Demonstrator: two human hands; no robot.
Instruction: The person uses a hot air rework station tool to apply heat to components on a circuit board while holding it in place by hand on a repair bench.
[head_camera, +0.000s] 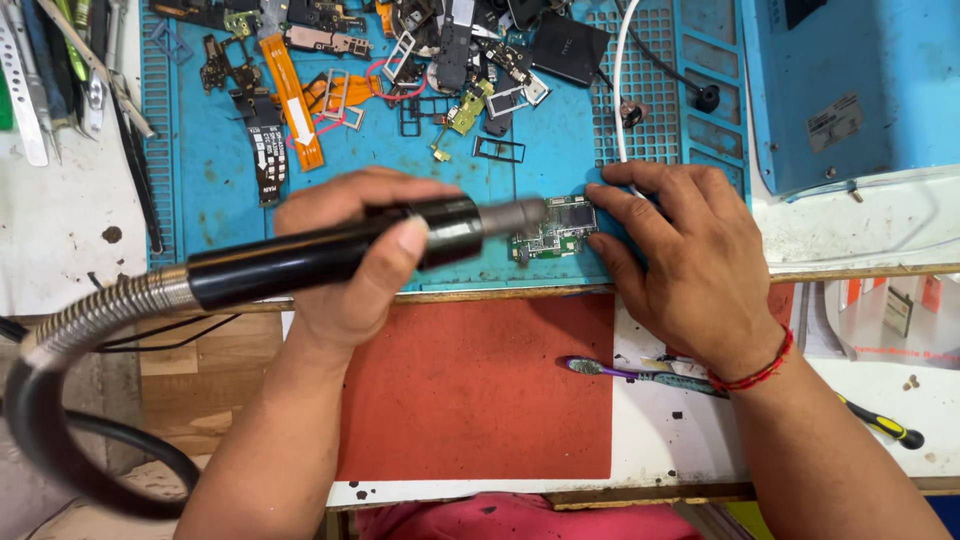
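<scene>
Coiled nearest the lens, one black hose ran into a ribbed metal gooseneck (110, 305) and on into one black hot-air handpiece (330, 250), its metal nozzle (512, 215) levelled just short of the board.

Left hand (350, 250): wrapped around the handpiece barrel, thumb laid over the top. Judged rigid and moderately heavy, dragged by its stiff hose; best gripped mid-barrel, well behind the nozzle.

Right hand (690, 260): flat and spread, holding nothing, fingertips pressed at the right edge of one small green circuit board (555, 228).

Circuit board: lay on the blue work mat (220, 190), between the two hands, directly ahead of the nozzle. Judged light, thin, stiff and fragile; to be handled by its edges only.

Beyond both hands: a heap of phone parts, too many to count, including one orange flex ribbon (292, 100).

Near the right wrist: one purple toothbrush (600, 368); one yellow-and-black screwdriver (885, 425).

Between the forearms: one red mat (480, 390) on the table (60, 240).

Right wrist: one red thread bracelet (760, 372).
</scene>
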